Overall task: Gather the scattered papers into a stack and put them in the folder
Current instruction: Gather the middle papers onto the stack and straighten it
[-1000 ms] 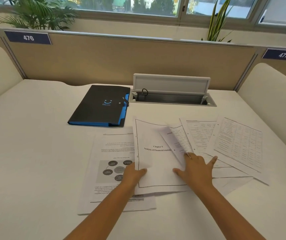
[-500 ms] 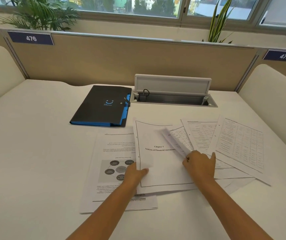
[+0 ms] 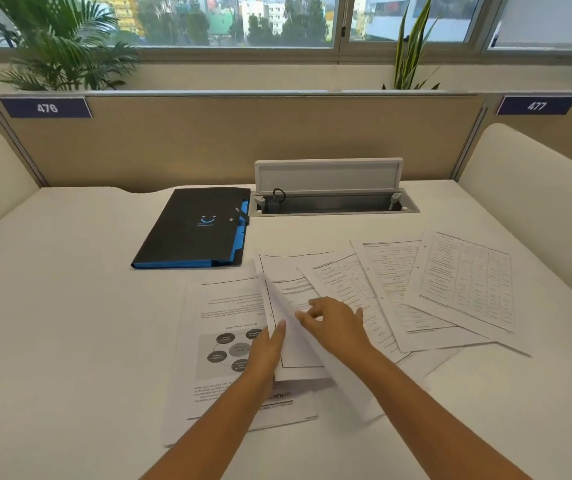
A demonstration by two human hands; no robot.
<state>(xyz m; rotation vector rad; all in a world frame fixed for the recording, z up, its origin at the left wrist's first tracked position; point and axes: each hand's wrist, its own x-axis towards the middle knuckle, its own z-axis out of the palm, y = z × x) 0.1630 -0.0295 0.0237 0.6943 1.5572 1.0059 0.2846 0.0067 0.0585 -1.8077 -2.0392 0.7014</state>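
Observation:
Several printed sheets lie fanned across the white desk [image 3: 70, 306]. A diagram page [image 3: 222, 344] lies at the left, table sheets [image 3: 464, 282] at the right. The bordered chapter sheet [image 3: 295, 341] in the middle is lifted along its left edge and tilts up toward the right. My left hand [image 3: 267, 348] rests with its fingers against that raised edge. My right hand [image 3: 336, 323] pinches the sheet from the right. The black folder with blue edging [image 3: 194, 226] lies shut at the back left, apart from both hands.
An open cable tray with a raised grey lid [image 3: 329, 188] sits behind the papers, right of the folder. A beige partition [image 3: 243, 140] closes the back; cushioned dividers stand at both sides. Plants line the window sill.
The chapter sheet lay flat under both hands; now its left edge is raised and folding rightward. My right hand has moved left and closed onto it.

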